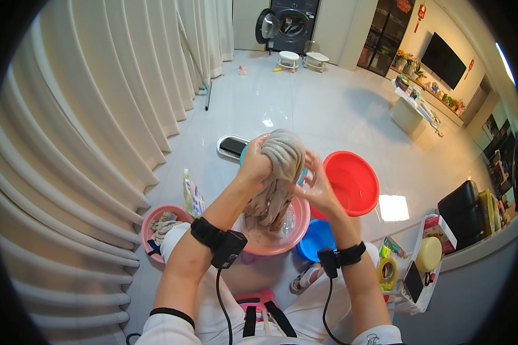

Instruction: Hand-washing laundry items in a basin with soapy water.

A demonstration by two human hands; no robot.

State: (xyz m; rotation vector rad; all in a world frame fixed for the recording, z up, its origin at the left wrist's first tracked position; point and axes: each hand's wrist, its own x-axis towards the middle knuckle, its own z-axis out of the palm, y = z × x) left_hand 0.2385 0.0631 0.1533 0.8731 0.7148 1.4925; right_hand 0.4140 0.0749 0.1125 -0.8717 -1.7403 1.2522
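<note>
A wet grey-beige cloth (282,157), probably a garment, hangs bunched and twisted over a pink basin (303,224) with sudsy water in it. My left hand (255,161) grips the cloth near its rounded upper end, and its lower folds trail down into the basin. Close to the right side of the cloth is my right hand (319,185), fingers spread and curved; whether the fingertips touch the fabric is hard to see. Part of a turquoise rim (302,176) shows behind the cloth, the rest hidden.
A red basin (354,183) and a blue basin (313,241) stand on the right. On the left are a detergent pouch (193,196) and a smaller pink basin (149,215) holding clothes. A washboard-like tray (221,146) lies ahead. The white cart (421,297) flanks my right side; curtains (82,142) line the left.
</note>
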